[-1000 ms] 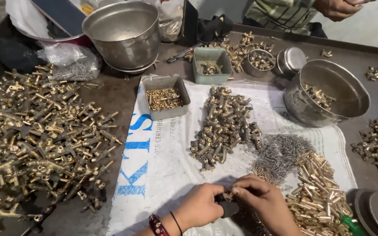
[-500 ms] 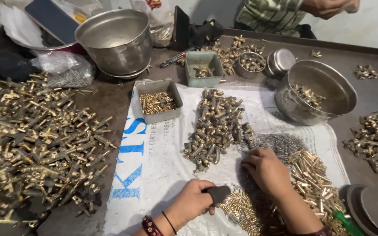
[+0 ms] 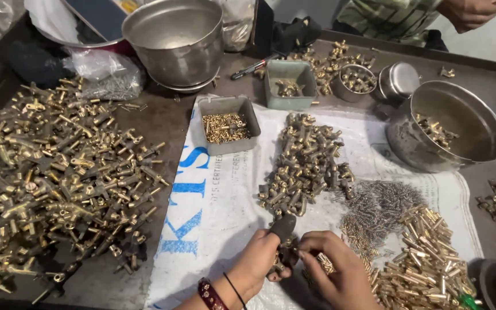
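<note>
Our left hand [image 3: 259, 261] grips a dark-handled tool [image 3: 283, 225] upright, while our right hand [image 3: 335, 270] pinches a small brass fitting [image 3: 287, 252] just beside it.

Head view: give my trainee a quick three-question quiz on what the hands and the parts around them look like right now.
1. True or false: the left hand grips a dark tool.
2. What lies just right of the right hand: A) wire springs, B) a pile of brass tubes, C) a pen?
3. What does the grey tray on the white sack hold?

Key: 1 true. 2 B. 3 small brass pieces.
</note>
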